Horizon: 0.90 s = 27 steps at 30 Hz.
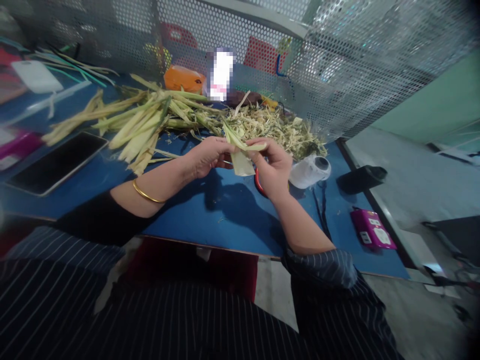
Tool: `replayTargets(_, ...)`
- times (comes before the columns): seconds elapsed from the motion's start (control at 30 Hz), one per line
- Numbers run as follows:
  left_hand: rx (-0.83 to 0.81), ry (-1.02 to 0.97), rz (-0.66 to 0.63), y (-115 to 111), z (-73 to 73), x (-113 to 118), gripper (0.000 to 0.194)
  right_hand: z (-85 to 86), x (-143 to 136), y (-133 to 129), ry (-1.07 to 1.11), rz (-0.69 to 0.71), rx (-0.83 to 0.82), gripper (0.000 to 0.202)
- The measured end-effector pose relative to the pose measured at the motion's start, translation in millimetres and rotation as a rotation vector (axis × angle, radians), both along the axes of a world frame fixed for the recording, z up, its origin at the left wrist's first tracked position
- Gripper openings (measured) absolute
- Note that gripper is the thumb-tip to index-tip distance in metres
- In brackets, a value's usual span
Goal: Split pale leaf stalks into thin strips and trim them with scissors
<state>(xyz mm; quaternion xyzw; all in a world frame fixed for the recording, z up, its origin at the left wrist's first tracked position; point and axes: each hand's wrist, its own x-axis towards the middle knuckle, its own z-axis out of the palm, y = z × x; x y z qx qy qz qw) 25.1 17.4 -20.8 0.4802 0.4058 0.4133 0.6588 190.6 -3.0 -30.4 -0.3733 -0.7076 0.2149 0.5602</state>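
Note:
A pale green corn husk (243, 164) is held up over the table between my two hands. My left hand (210, 156) pinches its left side, with a gold bangle on that wrist. On the right side, my right hand (273, 165) grips the husk with thumb and fingers near a folded strip. Red scissors-like handles (259, 183) show partly behind my right hand. Beyond the hands lie a bundle of long husks (140, 125) and a heap of shredded husk pieces (277, 127).
The blue table (225, 220) backs onto a perforated metal screen (337, 65). At right are a white spool (311, 171), a dark cylinder (362, 179) and a purple packet (373, 230). A black phone (56, 162) lies at left. An orange bag (183, 78) sits behind the husks.

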Motion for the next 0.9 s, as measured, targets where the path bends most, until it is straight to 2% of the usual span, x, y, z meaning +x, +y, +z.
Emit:
replayTargets(0.1, -0.031, -0.066, 0.098, 0, -3.6, 4, 0.004, 1.1, -3, -9, -0.126, 0.070, 0.088, 0.014)
replayTargets(0.23, -0.005, -0.031, 0.175, 0, -3.5, 3, 0.004, 1.4, -5, -14, -0.010, 0.150, 0.007, 0.014)
replayTargets(0.3, 0.036, 0.028, 0.192, 0, -2.5, 2, 0.007, 1.8, -3, -10, 0.121, 0.116, -0.030, 0.016)
replayTargets(0.47, 0.107, 0.112, 0.199, -2, -3.2, 1, 0.006, 1.9, 10, 14, 0.364, -0.086, -0.086, 0.031)
replayTargets(0.63, 0.161, 0.180, 0.186, -2, -6.1, 1, 0.007, -3.1, 28, 31, 0.448, -0.107, -0.097, 0.033)
replayTargets(0.77, 0.185, 0.219, 0.175, -2, -6.9, 0, 0.008, -5.9, 36, 37, 0.432, -0.132, -0.126, 0.034)
replayTargets(0.9, 0.176, 0.217, 0.167, -3, -6.7, 1, 0.009, -5.6, 43, 41, 0.528, -0.147, -0.164, 0.031)
